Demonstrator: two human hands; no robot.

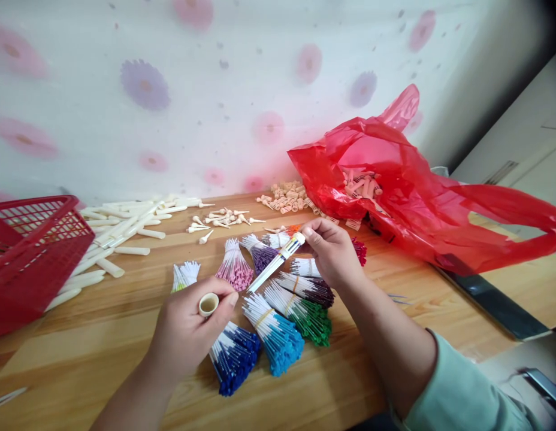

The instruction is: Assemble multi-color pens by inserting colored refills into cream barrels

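Observation:
My left hand (195,326) is closed around a cream tube (208,304), whose round open end faces up toward me; its thumb and index finger pinch near a thin tip. Held by its upper end in my right hand (327,248) is a multicolour pen assembly (278,258), its thin white refills pointing down left toward my left fingertips. Beneath both hands lie bundles of refills, among them dark blue (236,356), light blue (275,338), green (302,311), pink (234,266) and purple (262,256).
A red basket (39,257) stands at the left beside cream tubes (129,230). Small pointed tips (221,218) and slotted pieces (291,197) lie at the back. A red plastic bag (417,197) spreads at the right, over part of a dark phone-like slab (496,305).

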